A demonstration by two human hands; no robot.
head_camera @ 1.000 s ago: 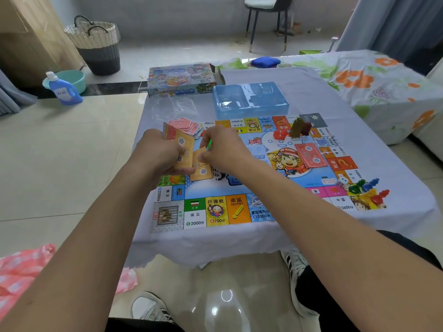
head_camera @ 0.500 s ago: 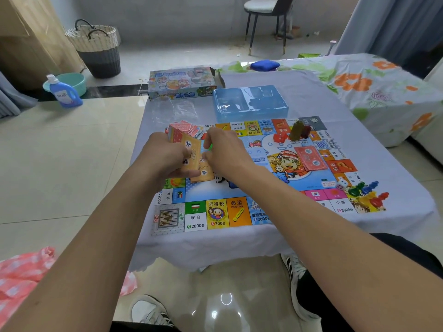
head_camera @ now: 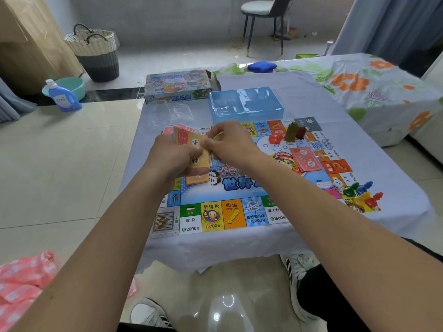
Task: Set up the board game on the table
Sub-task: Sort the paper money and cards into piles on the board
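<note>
The colourful game board (head_camera: 237,212) lies flat on the cloth-covered table (head_camera: 311,101). Above its left side my left hand (head_camera: 175,156) grips a stack of orange cards (head_camera: 189,140). My right hand (head_camera: 227,144) pinches the top card of that stack, with a green band showing by its fingers. An orange pile (head_camera: 197,179) lies on the board just below my hands. A red card pile (head_camera: 305,159) sits right of centre. Red and olive house pieces (head_camera: 290,134) stand at the far side. Coloured pawns (head_camera: 362,194) and a white die (head_camera: 336,184) sit at the right corner.
The game box (head_camera: 178,87) and a blue plastic tray (head_camera: 245,101) stand at the table's far end, with clear wrap (head_camera: 175,113) between. A flowered bed (head_camera: 374,87) is to the right; a basket (head_camera: 96,51), basin and detergent bottle (head_camera: 63,97) stand on the floor at left. A chair (head_camera: 263,17) is behind.
Both hands have lifted slightly and moved farther over the board with the card stack. A card held lower earlier now lies on the orange pile.
</note>
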